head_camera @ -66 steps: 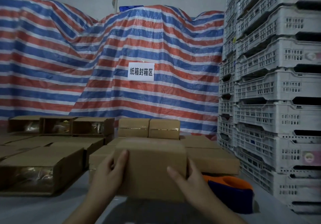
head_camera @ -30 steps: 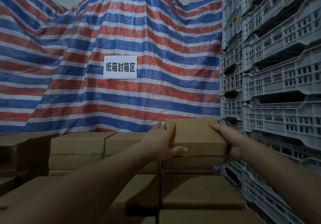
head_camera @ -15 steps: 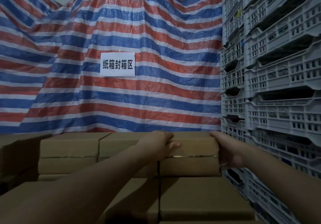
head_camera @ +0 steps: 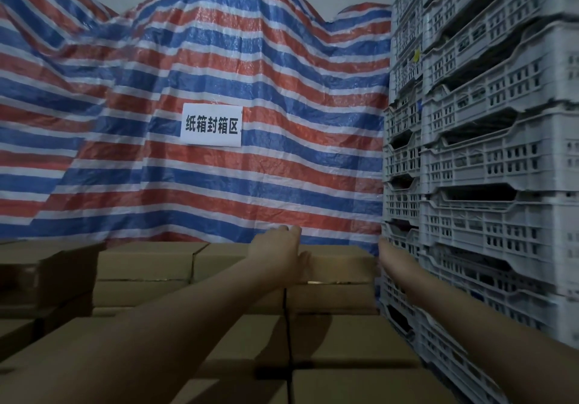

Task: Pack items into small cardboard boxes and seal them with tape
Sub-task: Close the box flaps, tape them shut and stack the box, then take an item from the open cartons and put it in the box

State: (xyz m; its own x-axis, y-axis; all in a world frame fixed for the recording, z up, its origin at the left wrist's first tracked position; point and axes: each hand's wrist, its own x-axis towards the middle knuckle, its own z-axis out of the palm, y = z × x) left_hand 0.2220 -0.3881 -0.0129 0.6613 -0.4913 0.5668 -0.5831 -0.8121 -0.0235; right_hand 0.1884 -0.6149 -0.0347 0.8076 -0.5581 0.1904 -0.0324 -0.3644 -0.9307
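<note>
Both hands lifting off box now; half second ago they gripped its two ends. Box (head_camera: 340, 264) sits on top row of stack (head_camera: 338, 337), far right, beside crates (head_camera: 488, 159). Left hand (head_camera: 277, 251) loose and open, fingers up over box's left end, palm touching or just above it, can't tell. Right hand (head_camera: 386, 251) at box's right end, squeezed against crates, mostly hidden; grip can't tell. Tape line shines on box front. Tarp (head_camera: 188, 90) with sign (head_camera: 211, 125) behind.
</note>
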